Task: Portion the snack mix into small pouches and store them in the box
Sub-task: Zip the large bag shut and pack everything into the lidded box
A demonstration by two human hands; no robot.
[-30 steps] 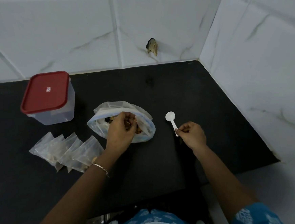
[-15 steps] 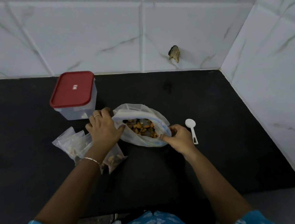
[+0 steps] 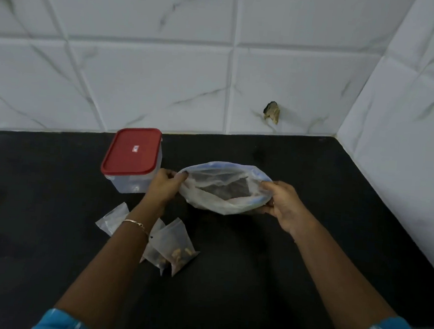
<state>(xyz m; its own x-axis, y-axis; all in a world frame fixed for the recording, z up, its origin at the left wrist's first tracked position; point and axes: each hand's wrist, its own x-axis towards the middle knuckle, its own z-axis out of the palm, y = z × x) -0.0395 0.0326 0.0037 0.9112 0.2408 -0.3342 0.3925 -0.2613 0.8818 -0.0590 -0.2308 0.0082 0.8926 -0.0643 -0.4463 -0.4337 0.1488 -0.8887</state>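
A large clear zip bag of snack mix is held at the middle of the black counter, its mouth pulled wide. My left hand pinches the bag's left rim and my right hand grips its right rim. Blur hides the contents. Several small clear pouches with a little mix in them lie near the front, partly under my left forearm. A clear box with a red lid stands shut to the left of the bag. The white spoon is out of sight.
White marble-look tiled walls meet in a corner at the back right. A chipped hole marks the back wall. The black counter ends on the right at a lower front edge.
My right hand left the white spoon and took the bag's right rim. My left hand came out of the bag and took its left rim. Both hands now stretch the mouth wider.
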